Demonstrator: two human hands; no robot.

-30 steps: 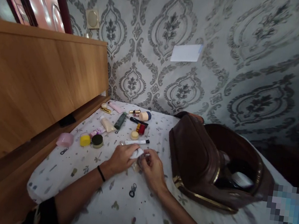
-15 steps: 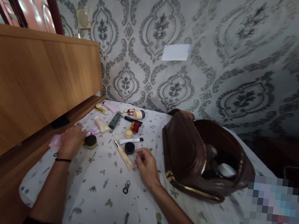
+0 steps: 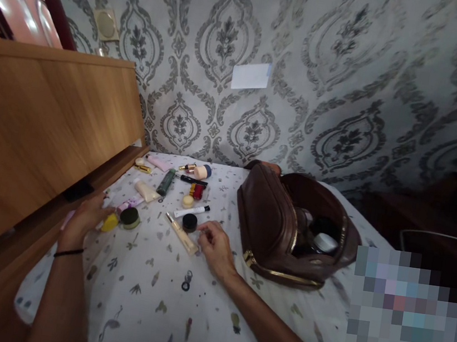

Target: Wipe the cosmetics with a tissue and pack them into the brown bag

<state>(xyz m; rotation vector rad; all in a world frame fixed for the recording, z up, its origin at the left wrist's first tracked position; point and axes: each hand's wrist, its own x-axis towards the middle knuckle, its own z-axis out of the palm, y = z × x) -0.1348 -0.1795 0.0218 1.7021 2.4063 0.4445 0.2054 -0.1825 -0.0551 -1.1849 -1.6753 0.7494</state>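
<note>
My left hand (image 3: pixel 86 219) is at the left edge of the cloth, beside a yellow item (image 3: pixel 110 223) and a dark-lidded jar (image 3: pixel 129 217); its fingers are partly hidden, and a pink thing shows behind it. My right hand (image 3: pixel 216 248) rests with curled fingers just right of a small black-lidded jar (image 3: pixel 189 222) and a beige tube (image 3: pixel 181 234); whether anything is between them is too small to tell. Behind lie a white tube (image 3: pixel 192 211), a small cream jar (image 3: pixel 188 201), a red bottle (image 3: pixel 196 191), a green bottle (image 3: pixel 166 182) and a cream tube (image 3: pixel 146 191).
An open brown bag (image 3: pixel 266 221) with a white-lidded item (image 3: pixel 325 243) inside stands at the right. A wooden cabinet (image 3: pixel 48 130) borders the left side. Patterned wallpaper (image 3: pixel 217 96) rises behind. A blurred patch (image 3: pixel 405 301) covers the lower right.
The view has shifted, so most things sit further left. My left hand has moved a little left of the dark-lidded jar, showing more of the yellow item. My right hand stays by the black-lidded jar.
</note>
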